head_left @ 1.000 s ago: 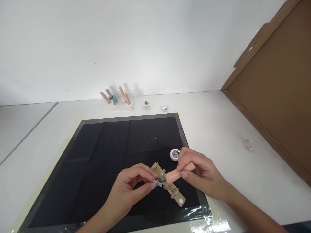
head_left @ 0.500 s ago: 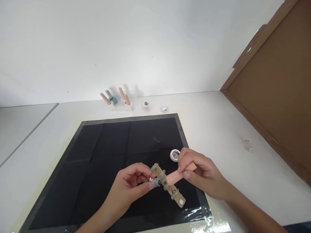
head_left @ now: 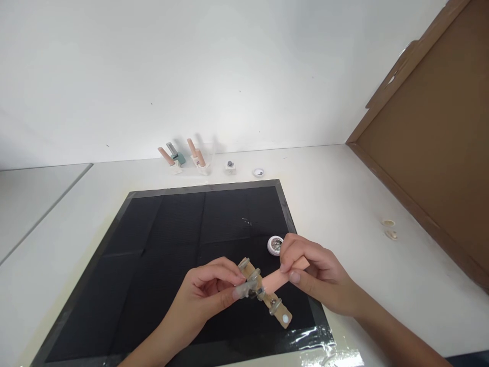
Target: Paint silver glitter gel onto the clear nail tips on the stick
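Between the thumb and fingers of my left hand (head_left: pixel 208 290), closed in a pinch, is a translucent greyish false nail (head_left: pixel 245 289). My right hand (head_left: pixel 315 270) is closed around the peach-coloured handle of a nail polish brush (head_left: pixel 275 280). The brush points left, its tip at or very near the false nail; contact is hard to make out. Under both lies a wooden strip (head_left: pixel 281 312) bearing several clear false nails, partly covered by the fingers and brush. A small round pot of shiny flakes (head_left: pixel 275 245) stands just beyond my right hand.
A black mat (head_left: pixel 164 229) with taped edges covers the table's middle. Along the back stand nail polish bottles (head_left: pixel 200 162), a small white block (head_left: pixel 230 167) and a round lid (head_left: pixel 259 173). Two small pale pieces (head_left: pixel 390 234) lie right, near a cardboard panel (head_left: pixel 428 142).
My left fingers have shifted slightly on the false nail, and the shiny bit seen by the fingertips is now hidden. My right hand and the brush stay almost in place.
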